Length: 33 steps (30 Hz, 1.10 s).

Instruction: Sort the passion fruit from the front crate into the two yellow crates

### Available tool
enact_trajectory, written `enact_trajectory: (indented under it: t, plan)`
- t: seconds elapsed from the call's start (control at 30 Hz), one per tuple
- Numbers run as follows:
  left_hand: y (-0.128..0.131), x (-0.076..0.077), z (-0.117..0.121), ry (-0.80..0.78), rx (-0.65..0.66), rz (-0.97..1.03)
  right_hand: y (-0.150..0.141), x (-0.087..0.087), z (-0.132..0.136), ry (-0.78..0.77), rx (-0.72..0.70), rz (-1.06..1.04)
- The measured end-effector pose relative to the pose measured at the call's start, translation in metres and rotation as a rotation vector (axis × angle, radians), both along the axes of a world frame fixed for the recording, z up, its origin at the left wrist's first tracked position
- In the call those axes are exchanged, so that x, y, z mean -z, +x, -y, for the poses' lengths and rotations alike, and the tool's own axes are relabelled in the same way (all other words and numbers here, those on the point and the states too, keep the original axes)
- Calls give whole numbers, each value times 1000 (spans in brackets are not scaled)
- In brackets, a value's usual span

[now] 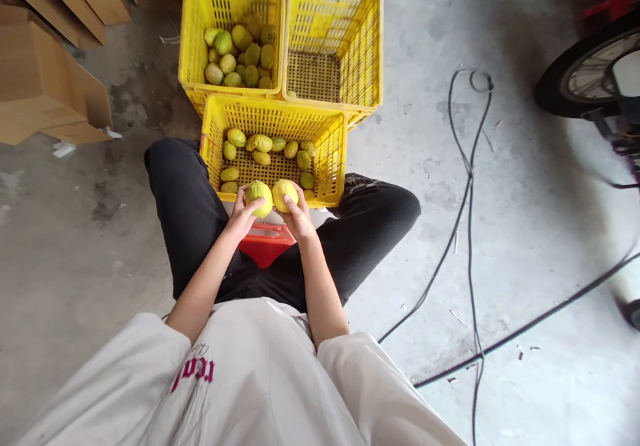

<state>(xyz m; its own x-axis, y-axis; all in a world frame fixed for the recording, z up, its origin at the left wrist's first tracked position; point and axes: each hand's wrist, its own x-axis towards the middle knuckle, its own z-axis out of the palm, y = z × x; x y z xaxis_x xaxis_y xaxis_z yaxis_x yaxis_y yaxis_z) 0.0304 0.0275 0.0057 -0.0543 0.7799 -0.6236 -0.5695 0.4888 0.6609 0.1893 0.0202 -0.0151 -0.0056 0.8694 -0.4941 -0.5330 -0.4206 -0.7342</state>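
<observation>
My left hand (243,215) is closed round a yellow-green fruit (260,196). My right hand (299,218) grips a second, yellower fruit (285,194). The two fruits touch each other above the near rim of the nearest yellow crate (335,159), which holds several more fruits spread over its floor. I sit with my knees on either side of this crate, on a red stool (265,241).
Behind it stand two more yellow crates: the left one (193,39) holds several fruits, the right one (370,46) looks nearly bare. Cardboard boxes (45,79) lie at the left. Black cables (469,186) cross the concrete floor at the right, near a wheel (585,73).
</observation>
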Motion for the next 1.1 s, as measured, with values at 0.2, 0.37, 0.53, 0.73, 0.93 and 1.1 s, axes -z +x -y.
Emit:
enact_trajectory:
  t: [0.2, 0.37, 0.53, 0.73, 0.93, 1.1]
  plan:
    - [1, -6, -2, -75, 5, 37, 4, 4, -5, 76, 16, 15]
    - [-2, -4, -2, -113, 44, 99, 7, 6, -8, 86, 58, 35]
    - [-2, 0, 0, -41, 68, 27, 5, 4, -8, 59, 71, -2]
    - [-2, 4, -2, -68, -22, -38, 1, 5, -5, 65, -61, -40]
    - [0, 5, -1, -63, -19, -81, 2, -1, 1, 21, -115, 2]
    - [-1, 10, -1, -68, 17, -121, 6, -2, -1, 63, -211, 151]
